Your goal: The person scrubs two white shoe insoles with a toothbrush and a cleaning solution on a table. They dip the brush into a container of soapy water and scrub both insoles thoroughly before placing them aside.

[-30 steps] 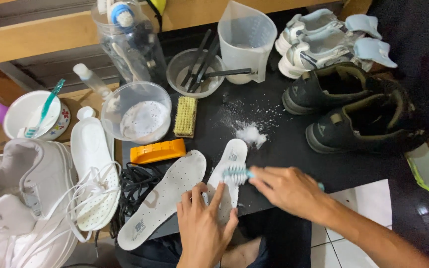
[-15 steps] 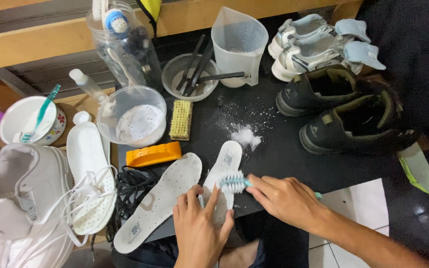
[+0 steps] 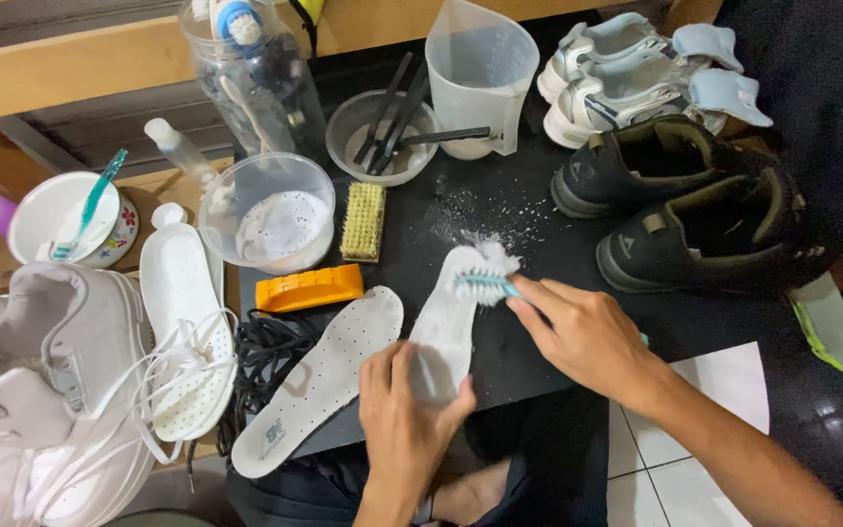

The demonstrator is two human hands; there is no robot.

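Insole [image 3: 449, 322], white and foamy at its upper end, lay just below the middle of the frame on the black tabletop [image 3: 539, 210]; the left hand [image 3: 404, 415] pressed its lower end flat, fingers spread and thumb laid across it, closed on nothing else; the right hand [image 3: 587, 337] was curled tight around the handle of a small teal toothbrush [image 3: 485, 285], whose bristles touched the insole's upper tip in a patch of white foam. A second white insole [image 3: 319, 376] lay just to the left, tilted the same way, beside a heap of black laces [image 3: 270, 356]; above them sat an orange block [image 3: 309, 288] and a wooden scrubbing brush [image 3: 364, 221]. Toward the upper left stood a clear bowl of suds [image 3: 267, 210], a clear bottle [image 3: 251, 73] and a white cup [image 3: 60, 220] holding another toothbrush; at upper centre stood a plastic jug [image 3: 480, 78] and a small bowl [image 3: 380, 137] with dark brushes in it. Black shoes [image 3: 695, 210] and pale sneakers [image 3: 626, 73] filled the upper right; a white sneaker [image 3: 41, 390] with loose laces filled the lower left.
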